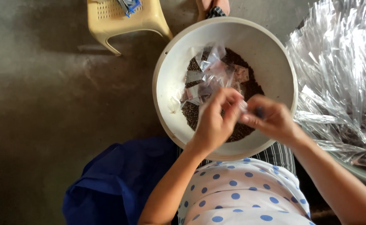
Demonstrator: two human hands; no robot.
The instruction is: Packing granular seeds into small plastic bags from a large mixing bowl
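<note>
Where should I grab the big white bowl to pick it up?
Probably by the rim of the white bowl, one hand on each side, coming from above. The rim is wide and bare there, while the left hand and right hand work over the dark grains and small clear bags in the middle.

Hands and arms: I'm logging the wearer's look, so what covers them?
The left hand and right hand are bare: no gloves, rings or watch visible. Both forearms are uncovered, with no sleeves in sight. The white garment with blue dots covers the lap.
</note>
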